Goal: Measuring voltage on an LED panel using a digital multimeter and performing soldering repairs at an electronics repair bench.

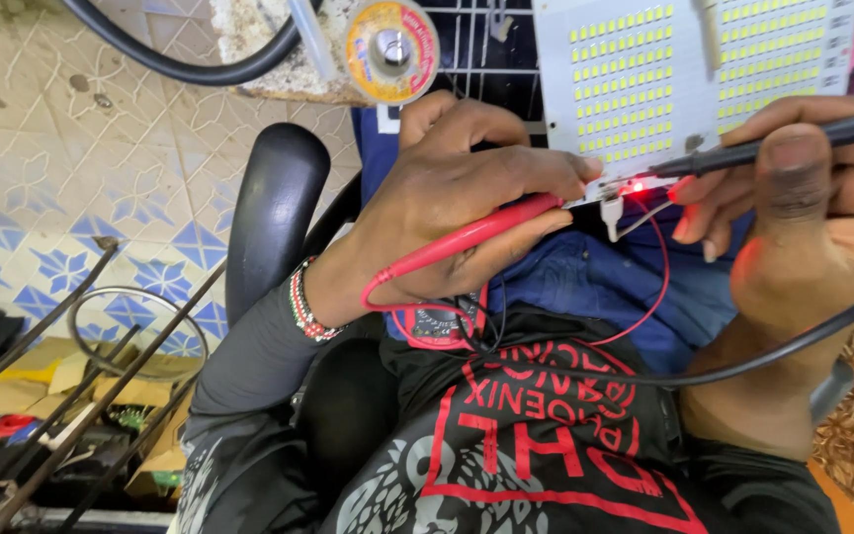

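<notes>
My left hand point(457, 203) grips a red test probe point(467, 237), whose tip touches the lower edge of a white LED panel point(635, 74) covered with rows of small yellow chips. My right hand point(812, 222) holds a black probe point(773, 146) that points left to the same edge. A small red light point(633, 186) glows where the two tips meet. Thin red wires point(656, 287) and a black cable point(743, 366) trail down over my blue trousers and black printed shirt.
A black chair armrest point(274, 213) stands left of my arm. A round yellow-labelled reel point(392, 49) and a black hose point(180, 64) lie on the tiled floor above. Metal rods point(71, 396), a wire ring and boxes of parts fill the lower left.
</notes>
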